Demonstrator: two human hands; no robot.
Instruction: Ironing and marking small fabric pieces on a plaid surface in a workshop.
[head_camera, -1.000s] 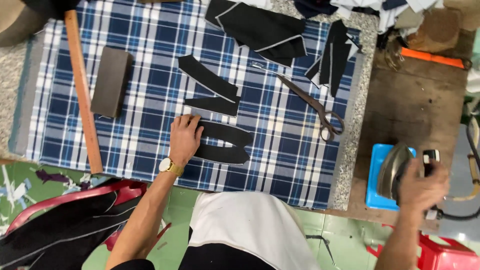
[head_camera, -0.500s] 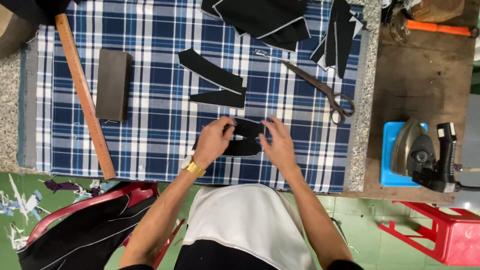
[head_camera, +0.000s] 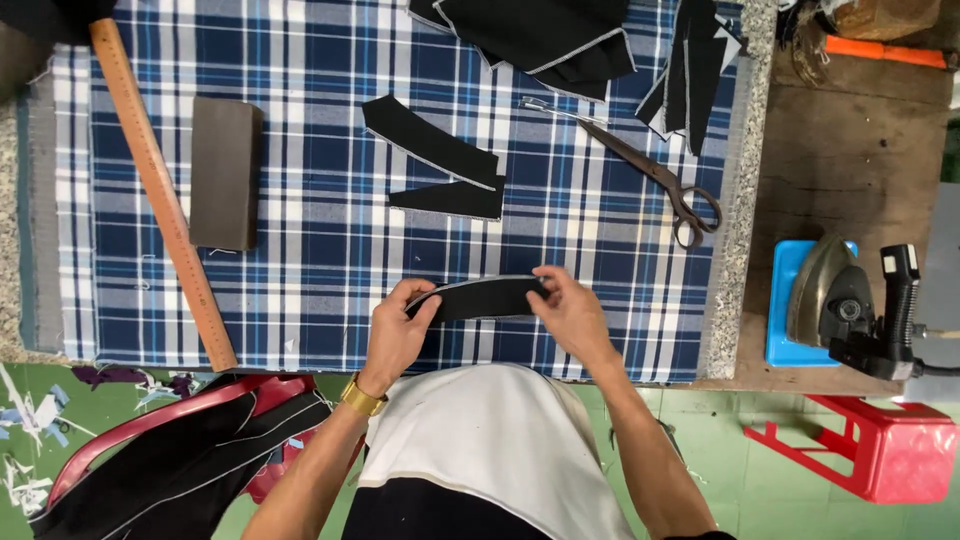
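Black fabric strip (head_camera: 480, 298) gripped by left hand (head_camera: 395, 335) and right hand (head_camera: 572, 315) (one per end).

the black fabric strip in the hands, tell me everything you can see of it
The black fabric strip is a narrow, slightly curved cut piece with a pale edge along its top. It looks like thin woven cloth. It is held level over the plaid cloth, the left hand pinching one end and the right hand the other.

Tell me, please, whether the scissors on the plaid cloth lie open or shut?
Shut: the scissors lie flat, blades together in one line, handles side by side.
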